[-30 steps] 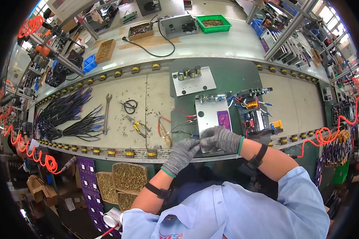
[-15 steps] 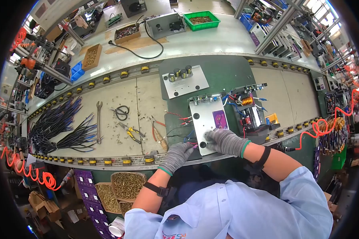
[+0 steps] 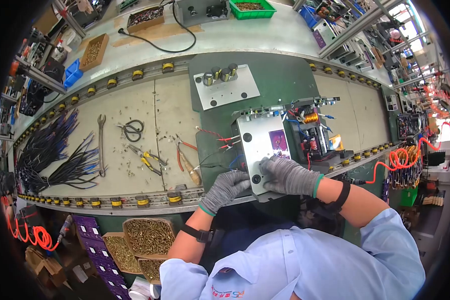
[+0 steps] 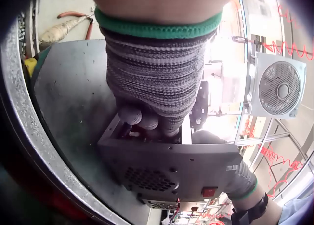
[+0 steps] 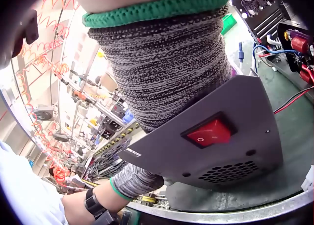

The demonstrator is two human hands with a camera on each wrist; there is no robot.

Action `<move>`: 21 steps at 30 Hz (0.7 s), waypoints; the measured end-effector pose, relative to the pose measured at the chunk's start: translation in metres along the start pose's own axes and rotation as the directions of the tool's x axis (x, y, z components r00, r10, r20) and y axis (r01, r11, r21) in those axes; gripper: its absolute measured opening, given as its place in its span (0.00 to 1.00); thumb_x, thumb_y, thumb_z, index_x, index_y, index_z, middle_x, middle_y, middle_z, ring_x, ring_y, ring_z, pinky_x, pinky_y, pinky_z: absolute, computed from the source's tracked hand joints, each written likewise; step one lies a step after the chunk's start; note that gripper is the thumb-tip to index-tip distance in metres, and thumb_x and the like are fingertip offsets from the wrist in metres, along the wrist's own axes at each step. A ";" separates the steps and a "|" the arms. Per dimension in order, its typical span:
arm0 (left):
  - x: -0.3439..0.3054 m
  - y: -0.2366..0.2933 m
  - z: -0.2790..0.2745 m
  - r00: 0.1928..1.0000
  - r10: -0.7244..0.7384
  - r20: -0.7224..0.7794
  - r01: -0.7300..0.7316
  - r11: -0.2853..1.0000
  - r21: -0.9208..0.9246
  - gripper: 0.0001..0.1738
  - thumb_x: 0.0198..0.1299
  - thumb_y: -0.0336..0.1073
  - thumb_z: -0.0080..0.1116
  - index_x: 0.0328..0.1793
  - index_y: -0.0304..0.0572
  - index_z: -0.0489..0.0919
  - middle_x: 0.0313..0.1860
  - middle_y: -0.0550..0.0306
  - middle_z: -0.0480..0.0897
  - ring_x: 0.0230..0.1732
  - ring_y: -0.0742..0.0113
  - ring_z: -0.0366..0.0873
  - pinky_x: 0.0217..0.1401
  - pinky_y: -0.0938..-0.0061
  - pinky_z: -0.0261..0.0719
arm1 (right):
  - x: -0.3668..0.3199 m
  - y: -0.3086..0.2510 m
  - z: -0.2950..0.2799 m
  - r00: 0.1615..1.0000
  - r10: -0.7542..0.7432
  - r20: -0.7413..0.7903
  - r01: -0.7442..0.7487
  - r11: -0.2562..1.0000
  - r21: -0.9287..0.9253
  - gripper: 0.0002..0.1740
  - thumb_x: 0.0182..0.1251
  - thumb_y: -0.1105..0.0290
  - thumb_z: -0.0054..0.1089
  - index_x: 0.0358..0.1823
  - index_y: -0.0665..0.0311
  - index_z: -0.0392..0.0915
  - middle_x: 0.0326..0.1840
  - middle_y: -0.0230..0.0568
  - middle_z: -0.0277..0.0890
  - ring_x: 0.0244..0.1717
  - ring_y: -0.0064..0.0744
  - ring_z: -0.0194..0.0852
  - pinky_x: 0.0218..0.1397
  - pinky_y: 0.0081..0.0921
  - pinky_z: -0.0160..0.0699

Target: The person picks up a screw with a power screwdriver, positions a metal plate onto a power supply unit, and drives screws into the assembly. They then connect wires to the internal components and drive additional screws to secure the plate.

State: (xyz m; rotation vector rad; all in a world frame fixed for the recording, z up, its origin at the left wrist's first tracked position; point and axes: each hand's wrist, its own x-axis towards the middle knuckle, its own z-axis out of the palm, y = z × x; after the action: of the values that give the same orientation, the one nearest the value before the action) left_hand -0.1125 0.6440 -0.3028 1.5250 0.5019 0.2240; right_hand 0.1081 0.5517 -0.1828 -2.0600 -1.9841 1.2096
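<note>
A metal housing (image 3: 257, 135) with a silver plate and purple label lies before me, open on its left side. In the right wrist view its grey front panel (image 5: 265, 132) bears a red rocker switch (image 5: 210, 133) and vent holes. My gloved left hand (image 3: 226, 189) reaches in at the near left corner. The left wrist view shows its curled fingers (image 4: 148, 121) inside the housing's opening; the fingertips are hidden and I cannot tell what they hold. My gloved right hand (image 3: 292, 176) grips the near right part of the housing, thumb over the plate. Red and black wires (image 3: 220, 145) run out leftward.
A second silver plate with capacitors (image 3: 227, 90) lies behind on the green board (image 3: 280, 75). Right of the housing stands an open circuit assembly (image 3: 312, 137). Leftward lie yellow pliers (image 3: 147, 159), scissors (image 3: 131, 131), a wrench (image 3: 101, 145) and black cables (image 3: 50, 155). Screw boxes (image 3: 149, 237) stand below.
Both hands were together at the housing's near edge. The left then drew left with a small pink thing at its fingertips and now reaches into the side; the right moved onto the plate.
</note>
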 end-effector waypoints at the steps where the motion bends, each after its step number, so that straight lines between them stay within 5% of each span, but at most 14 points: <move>1: -0.001 0.000 -0.001 1.000 0.010 0.026 -0.009 1.000 -0.019 0.13 0.69 0.38 0.66 0.52 0.35 0.86 0.35 0.57 0.85 0.39 0.69 0.80 0.49 0.71 0.80 | 0.000 -0.001 -0.001 1.000 -0.002 0.007 0.002 1.000 0.001 0.31 0.58 0.64 0.75 0.59 0.65 0.71 0.48 0.51 0.78 0.51 0.54 0.82 0.58 0.45 0.82; 4: -0.001 -0.004 -0.004 0.989 -0.082 0.121 0.110 0.961 -0.254 0.15 0.69 0.41 0.68 0.51 0.35 0.87 0.33 0.63 0.82 0.37 0.75 0.77 0.45 0.74 0.79 | 0.001 -0.002 -0.005 1.000 0.024 0.020 -0.024 1.000 -0.010 0.29 0.58 0.64 0.72 0.60 0.66 0.75 0.53 0.52 0.77 0.56 0.53 0.80 0.62 0.42 0.80; 8: 0.005 0.006 -0.003 0.967 -0.146 0.207 0.211 0.915 -0.343 0.17 0.68 0.43 0.69 0.51 0.35 0.86 0.33 0.65 0.81 0.36 0.77 0.75 0.42 0.76 0.77 | 0.004 -0.004 -0.010 0.997 0.036 0.062 -0.035 0.999 -0.028 0.32 0.58 0.63 0.74 0.62 0.67 0.72 0.54 0.53 0.76 0.57 0.54 0.79 0.63 0.44 0.79; 12: 0.001 0.002 0.006 0.971 -0.158 0.177 0.211 0.918 -0.336 0.19 0.67 0.42 0.70 0.52 0.34 0.84 0.34 0.63 0.82 0.35 0.74 0.77 0.41 0.74 0.78 | 0.004 0.005 -0.004 0.999 -0.023 0.041 0.023 1.000 0.005 0.35 0.57 0.61 0.75 0.62 0.68 0.71 0.54 0.55 0.76 0.57 0.55 0.79 0.64 0.44 0.79; 15: -0.008 0.000 0.016 0.983 -0.183 0.016 0.152 0.758 -0.635 0.22 0.65 0.32 0.67 0.62 0.34 0.74 0.42 0.54 0.84 0.37 0.67 0.83 0.41 0.72 0.83 | 0.006 0.007 -0.002 0.999 -0.020 0.031 0.020 1.000 -0.008 0.35 0.55 0.63 0.74 0.63 0.68 0.72 0.55 0.54 0.75 0.57 0.55 0.79 0.63 0.44 0.80; 20: 0.003 0.009 0.024 0.965 -0.250 -0.076 0.178 0.842 -0.509 0.18 0.60 0.26 0.64 0.57 0.34 0.75 0.40 0.54 0.83 0.33 0.66 0.81 0.38 0.72 0.83 | 0.009 0.007 -0.001 0.999 -0.028 0.042 0.029 1.000 -0.011 0.30 0.55 0.62 0.74 0.57 0.69 0.75 0.54 0.56 0.77 0.55 0.56 0.80 0.60 0.44 0.81; 21: 0.005 0.018 0.025 0.956 -0.278 -0.090 0.183 0.809 -0.559 0.17 0.62 0.29 0.65 0.55 0.35 0.75 0.38 0.54 0.83 0.33 0.67 0.81 0.37 0.71 0.83 | 0.009 0.010 0.005 0.997 -0.068 -0.037 0.066 0.996 -0.057 0.24 0.62 0.57 0.68 0.52 0.67 0.80 0.49 0.54 0.82 0.52 0.55 0.84 0.58 0.45 0.82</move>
State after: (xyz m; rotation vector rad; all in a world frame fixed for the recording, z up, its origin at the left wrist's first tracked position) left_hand -0.0943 0.6247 -0.2868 0.8752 0.6871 0.2794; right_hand 0.1130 0.5553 -0.1956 -2.0074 -2.0742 1.1063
